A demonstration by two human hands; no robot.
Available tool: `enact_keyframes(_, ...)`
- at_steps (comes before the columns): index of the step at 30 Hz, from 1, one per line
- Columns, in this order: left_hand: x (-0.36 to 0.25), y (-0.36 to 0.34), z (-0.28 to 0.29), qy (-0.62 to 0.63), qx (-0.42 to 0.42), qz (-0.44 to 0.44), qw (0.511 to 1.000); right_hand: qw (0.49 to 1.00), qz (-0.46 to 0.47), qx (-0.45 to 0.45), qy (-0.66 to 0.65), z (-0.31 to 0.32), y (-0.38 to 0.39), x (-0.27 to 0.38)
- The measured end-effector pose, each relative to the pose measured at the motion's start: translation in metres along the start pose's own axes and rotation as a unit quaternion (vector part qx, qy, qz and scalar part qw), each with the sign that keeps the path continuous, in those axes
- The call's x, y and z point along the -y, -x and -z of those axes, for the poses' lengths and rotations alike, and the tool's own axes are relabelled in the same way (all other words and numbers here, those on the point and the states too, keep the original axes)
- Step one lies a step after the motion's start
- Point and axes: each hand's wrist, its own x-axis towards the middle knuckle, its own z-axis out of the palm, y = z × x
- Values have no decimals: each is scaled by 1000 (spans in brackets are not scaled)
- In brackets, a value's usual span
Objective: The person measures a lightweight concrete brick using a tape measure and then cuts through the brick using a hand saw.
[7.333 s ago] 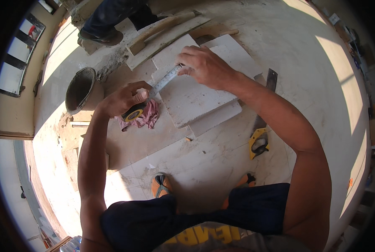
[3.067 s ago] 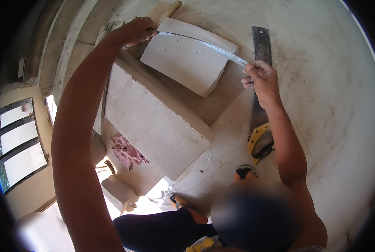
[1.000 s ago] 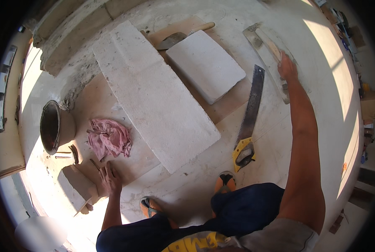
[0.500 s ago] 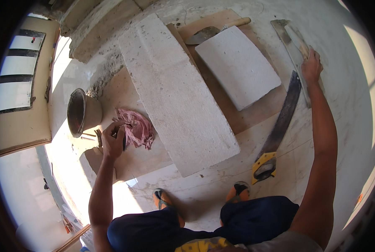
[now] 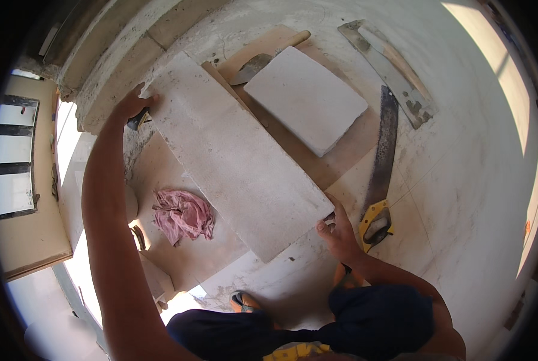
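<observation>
A long white block (image 5: 227,156) lies diagonally on a board. My left hand (image 5: 133,102) is closed around a black-and-yellow tape measure (image 5: 138,119) against the block's upper-left end. My right hand (image 5: 338,231) grips the lower-right corner of the same block; its fingertips are partly hidden. A smaller white block (image 5: 305,99) lies beside the long one, near a trowel (image 5: 251,69). To their right are a saw (image 5: 380,156) with a yellow handle and a long float (image 5: 386,72). A crumpled pink cloth (image 5: 183,215) lies left of the long block.
Rough concrete steps (image 5: 124,54) rise at the top left. A bucket (image 5: 130,201) and block offcuts (image 5: 157,274) are partly behind my left forearm. A barred window (image 5: 13,153) is in the left wall (image 5: 31,240). My sandalled feet (image 5: 245,301) are at the lower edge.
My right hand has left the float and moved down to the long block's near corner. My left hand has risen from beside the pink cloth to that block's far end.
</observation>
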Motion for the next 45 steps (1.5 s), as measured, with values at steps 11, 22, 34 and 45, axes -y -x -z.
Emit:
enact_keyframes(11,1,18,-9,147,83,7,986,999,4,-35,-24,23,-13,10)
enact_keyframes(22,-9,221,-70,302,84,114,943,996,18,-55,-73,176,-214,92)
enact_keyframes(34,-112,455,-142,558,88,205,800,967,-13,18,252,167,-418,149)
enact_keyframes(45,-92,434,-137,530,113,120,832,901,56,-84,423,191,-395,146)
